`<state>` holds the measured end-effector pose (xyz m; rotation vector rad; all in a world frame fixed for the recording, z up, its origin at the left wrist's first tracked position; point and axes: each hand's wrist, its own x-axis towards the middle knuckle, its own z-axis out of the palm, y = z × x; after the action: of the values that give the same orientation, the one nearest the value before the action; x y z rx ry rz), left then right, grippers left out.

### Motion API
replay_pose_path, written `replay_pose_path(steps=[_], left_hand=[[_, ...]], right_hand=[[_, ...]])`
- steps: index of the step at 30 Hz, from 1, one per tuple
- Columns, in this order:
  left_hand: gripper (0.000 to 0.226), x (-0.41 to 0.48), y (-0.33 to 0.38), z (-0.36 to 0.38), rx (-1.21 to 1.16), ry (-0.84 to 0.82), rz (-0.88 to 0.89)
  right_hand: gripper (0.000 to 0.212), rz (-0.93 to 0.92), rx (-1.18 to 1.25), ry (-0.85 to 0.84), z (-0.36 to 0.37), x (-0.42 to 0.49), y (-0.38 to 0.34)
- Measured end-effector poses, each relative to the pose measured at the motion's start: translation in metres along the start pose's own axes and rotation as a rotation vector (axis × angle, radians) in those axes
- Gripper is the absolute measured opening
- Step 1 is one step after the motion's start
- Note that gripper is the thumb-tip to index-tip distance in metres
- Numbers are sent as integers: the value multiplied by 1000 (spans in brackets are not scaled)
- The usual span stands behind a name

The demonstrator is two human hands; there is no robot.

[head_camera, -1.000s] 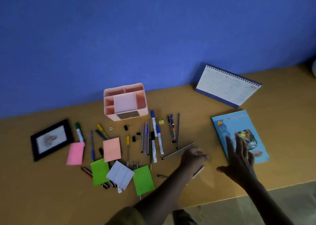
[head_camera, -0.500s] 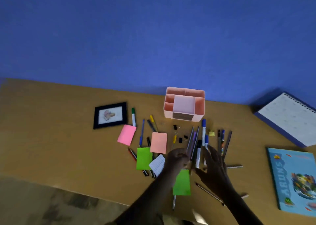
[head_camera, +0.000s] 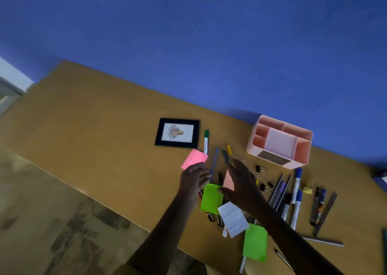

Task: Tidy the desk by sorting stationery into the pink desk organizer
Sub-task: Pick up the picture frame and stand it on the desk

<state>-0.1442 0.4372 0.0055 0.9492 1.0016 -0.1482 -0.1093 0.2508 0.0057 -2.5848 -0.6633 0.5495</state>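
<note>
Hovering over the pens (head_camera: 279,191), the right hand (head_camera: 240,182) is spread above an orange note (head_camera: 228,181), likely to gather it; the left hand (head_camera: 193,180) curls loosely beside a pink note (head_camera: 194,158), though blur hides whether it pinches anything. The pink organizer (head_camera: 301,155) waits near the back edge of the bench (head_camera: 94,117), within reach

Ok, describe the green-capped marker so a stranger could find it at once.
Find the black picture frame lying flat on the wooden desk. Just right of it, pointing toward the blue wall, lies the green-capped marker. It is the only pen with a green cap, and ends at the pink sticky note.
</note>
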Motion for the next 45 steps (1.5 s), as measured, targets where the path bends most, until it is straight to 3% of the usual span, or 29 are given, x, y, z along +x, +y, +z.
replay_pose_path(steps=[9,15,19,22,26,37,42,45], left_hand=[[31,51,42,-39,-146,167,21],[13,77,57,-48,-193,194,-16],[12,92,62,-51,-216,220,-49],[26,100,64,-54,-239,228,-57],[28,107,65,-57,-236,246,-33],[40,109,65,-60,-271,251,-7],[36,111,70,-63,-305,214,18],[9,111,77,-66,-311,163,19]], right_hand=[[104,-36,-61,-94,-3,108,-55],[112,-61,-120,-177,1,179,-71],[127,-82,-160,-167,3,219,-80],[140,-134,-228,-175,4,242,-85],[153,-141,-302,-236,11,259,-94],[146,-252,-454,-193,19,270,-96],[153,-225,-393,-157,19,268,-97],[153,-214,-336,-137,21,264,-100]])
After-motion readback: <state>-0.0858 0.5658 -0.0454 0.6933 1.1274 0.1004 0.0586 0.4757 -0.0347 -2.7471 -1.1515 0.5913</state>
